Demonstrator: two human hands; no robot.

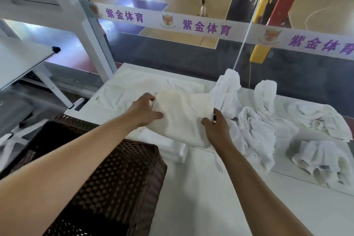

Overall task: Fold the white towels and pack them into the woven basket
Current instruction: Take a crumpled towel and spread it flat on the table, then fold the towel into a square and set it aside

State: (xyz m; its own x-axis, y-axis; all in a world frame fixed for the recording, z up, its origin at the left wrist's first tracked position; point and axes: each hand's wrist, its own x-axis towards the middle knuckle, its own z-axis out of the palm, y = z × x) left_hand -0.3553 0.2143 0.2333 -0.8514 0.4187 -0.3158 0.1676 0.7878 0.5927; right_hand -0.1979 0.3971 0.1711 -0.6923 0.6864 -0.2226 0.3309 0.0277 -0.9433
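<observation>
A cream-white folded towel (183, 119) lies on the white table (201, 188), partly on top of other folded white towels (172, 149). My left hand (143, 111) grips its left edge, thumb on top. My right hand (216, 128) holds its right side, fingers curled onto the cloth. A dark brown woven basket (122, 174) stands at the near left corner of the table, beneath my left forearm. Its inside is dark and I cannot tell what it holds.
Several crumpled white towels (256, 130) are heaped to the right, and more (321, 119) lie at the far right. A flat towel (134, 86) is spread at the back left. A glass wall (191, 48) runs behind the table. A white folding stand (28, 59) is at left.
</observation>
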